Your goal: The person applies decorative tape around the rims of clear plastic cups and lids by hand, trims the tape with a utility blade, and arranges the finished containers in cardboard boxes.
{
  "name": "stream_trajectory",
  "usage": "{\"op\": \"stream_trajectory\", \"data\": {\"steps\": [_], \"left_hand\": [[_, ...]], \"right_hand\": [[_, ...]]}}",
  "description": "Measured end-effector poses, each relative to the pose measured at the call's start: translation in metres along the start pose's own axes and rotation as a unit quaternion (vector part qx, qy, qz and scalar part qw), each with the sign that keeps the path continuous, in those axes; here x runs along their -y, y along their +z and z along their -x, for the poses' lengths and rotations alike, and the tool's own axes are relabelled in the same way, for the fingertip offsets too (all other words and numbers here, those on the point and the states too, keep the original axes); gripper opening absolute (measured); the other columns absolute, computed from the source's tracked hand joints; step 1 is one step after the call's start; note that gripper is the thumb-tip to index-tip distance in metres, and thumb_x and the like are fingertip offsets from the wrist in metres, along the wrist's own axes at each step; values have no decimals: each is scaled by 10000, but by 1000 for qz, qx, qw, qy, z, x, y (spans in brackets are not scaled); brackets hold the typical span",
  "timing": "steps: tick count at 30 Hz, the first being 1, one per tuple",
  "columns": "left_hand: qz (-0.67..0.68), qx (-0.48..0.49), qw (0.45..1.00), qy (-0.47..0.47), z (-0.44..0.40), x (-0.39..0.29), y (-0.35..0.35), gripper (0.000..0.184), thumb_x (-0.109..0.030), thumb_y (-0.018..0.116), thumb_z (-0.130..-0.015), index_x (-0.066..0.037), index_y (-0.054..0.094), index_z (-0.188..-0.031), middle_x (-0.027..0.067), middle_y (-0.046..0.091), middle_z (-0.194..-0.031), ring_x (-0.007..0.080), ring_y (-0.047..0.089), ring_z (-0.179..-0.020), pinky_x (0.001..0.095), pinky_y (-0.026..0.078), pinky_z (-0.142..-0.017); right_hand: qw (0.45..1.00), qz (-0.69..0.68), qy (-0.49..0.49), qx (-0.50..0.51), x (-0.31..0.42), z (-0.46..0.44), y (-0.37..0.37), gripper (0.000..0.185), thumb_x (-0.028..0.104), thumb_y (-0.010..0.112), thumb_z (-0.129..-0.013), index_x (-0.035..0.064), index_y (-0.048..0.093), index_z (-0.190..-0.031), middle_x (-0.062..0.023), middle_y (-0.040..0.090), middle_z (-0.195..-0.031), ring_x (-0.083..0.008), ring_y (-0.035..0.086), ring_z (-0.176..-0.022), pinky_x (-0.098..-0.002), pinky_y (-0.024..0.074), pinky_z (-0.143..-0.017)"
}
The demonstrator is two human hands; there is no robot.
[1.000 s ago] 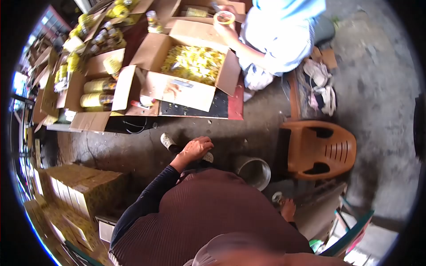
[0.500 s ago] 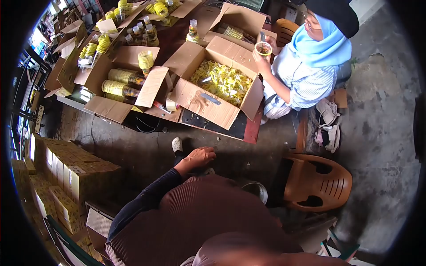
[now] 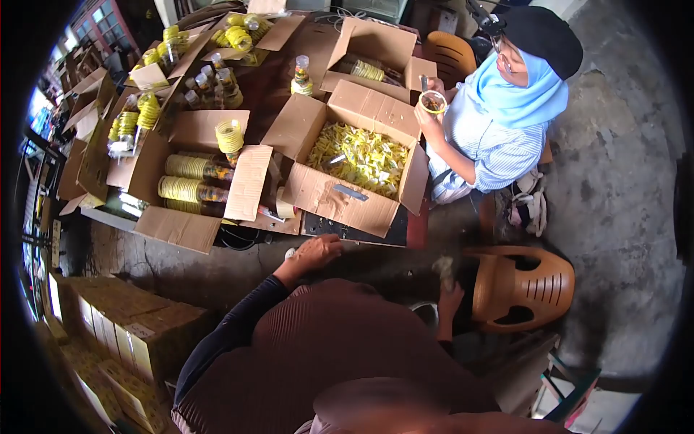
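Observation:
My left hand (image 3: 318, 252) is near the table's front edge, its fingers curled; whether anything is in them is hidden. Over the floor at the lower right, my right hand (image 3: 450, 298) grips a small pale, blurred object (image 3: 444, 270), beside the orange chair. On the table in front stands an open cardboard box (image 3: 314, 184) with many yellow-and-white pieces (image 3: 358, 155) inside and a grey blade-like thing (image 3: 350, 192) on its front flap. Left of it, another open box (image 3: 177, 228) holds stacks of yellow-rimmed containers (image 3: 181, 189).
A co-worker (image 3: 491, 137) at the table's right side holds a round yellow-rimmed container (image 3: 433, 102). The orange chair (image 3: 531, 288) stands at the right, a bucket (image 3: 426, 312) near my right hand. Stacked cartons (image 3: 137, 325) are at the lower left. More boxes and bottles cover the table's back.
My right hand, low and mostly hidden before, has come up and forward with the pale object. My left hand appears closer to the table edge. The view has shifted.

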State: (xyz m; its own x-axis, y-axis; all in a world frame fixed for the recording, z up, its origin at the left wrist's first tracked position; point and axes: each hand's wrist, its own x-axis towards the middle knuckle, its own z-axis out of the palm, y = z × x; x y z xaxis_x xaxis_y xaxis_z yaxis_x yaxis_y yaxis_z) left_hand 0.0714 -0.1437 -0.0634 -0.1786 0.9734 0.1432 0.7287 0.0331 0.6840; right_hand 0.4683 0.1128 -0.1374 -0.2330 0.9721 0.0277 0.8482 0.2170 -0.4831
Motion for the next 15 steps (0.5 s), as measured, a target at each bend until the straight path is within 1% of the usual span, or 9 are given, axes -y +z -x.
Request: {"op": "stream_trajectory", "data": {"steps": [3,4,6,7,9,10,12,13,15], "left_hand": [[11,-5,1000,10,0,17,-26,134,-141,577,-867,-49,636,-944,108,608,-947,305,618,-892,401,513,-771],[26,-4,1000,10,0,23,-35,141,-127,576,-868,-47,640,-964,106,608,-942,300,616,-900,395,509,-780],[39,-9,999,14,4,31,-52,139,-143,593,-858,-59,644,-957,97,610,-938,301,618,-891,396,511,-770],[46,-19,999,13,5,37,-62,138,-159,611,-849,-71,647,-949,87,612,-933,302,620,-881,397,512,-760],[41,-12,999,8,9,52,-75,146,-142,620,-841,-68,650,-963,89,616,-943,299,620,-896,391,511,-773],[42,-17,999,10,10,58,-80,146,-134,625,-843,-62,648,-969,96,612,-948,301,620,-901,391,509,-775],[57,-20,998,3,13,66,-89,142,-119,638,-841,-67,649,-973,98,612,-961,301,623,-911,386,509,-776],[60,-15,998,3,13,69,-93,142,-119,638,-841,-67,649,-973,98,612,-961,301,623,-911,386,509,-776],[71,6,997,-18,9,72,-96,148,-115,641,-837,-75,651,-979,91,615,-969,298,626,-910,379,512,-780]], "right_hand": [[986,-76,-24,-148,49,-17,28,502,263,651,-865,-18,485,-1246,-250,499,-1154,-416,486,-1106,-460,406,-937],[986,-71,-18,-152,61,-20,34,502,263,651,-865,-18,485,-1246,-250,499,-1154,-416,486,-1106,-460,406,-937],[996,10,-84,-25,82,-19,45,465,226,640,-871,-30,489,-1228,-243,490,-1203,-412,498,-1104,-463,419,-932],[996,8,-81,-27,91,-16,48,465,226,640,-871,-30,489,-1228,-243,490,-1203,-412,498,-1104,-463,419,-932],[995,85,-20,39,108,-9,51,446,226,618,-891,-14,474,-1237,-228,488,-1227,-407,498,-1120,-469,423,-924],[996,84,-19,39,118,-9,53,446,226,618,-891,-14,474,-1237,-228,488,-1227,-407,498,-1120,-469,423,-924],[996,-3,0,-93,136,-3,56,481,238,629,-878,7,453,-1262,-229,496,-1229,-410,509,-1119,-467,430,-913],[996,0,5,-92,143,1,55,481,238,629,-878,7,453,-1262,-229,496,-1229,-410,509,-1119,-467,430,-913],[983,126,76,106,153,7,52,501,244,633,-871,23,439,-1277,-219,510,-1214,-408,521,-1108,-460,434,-907]]}}
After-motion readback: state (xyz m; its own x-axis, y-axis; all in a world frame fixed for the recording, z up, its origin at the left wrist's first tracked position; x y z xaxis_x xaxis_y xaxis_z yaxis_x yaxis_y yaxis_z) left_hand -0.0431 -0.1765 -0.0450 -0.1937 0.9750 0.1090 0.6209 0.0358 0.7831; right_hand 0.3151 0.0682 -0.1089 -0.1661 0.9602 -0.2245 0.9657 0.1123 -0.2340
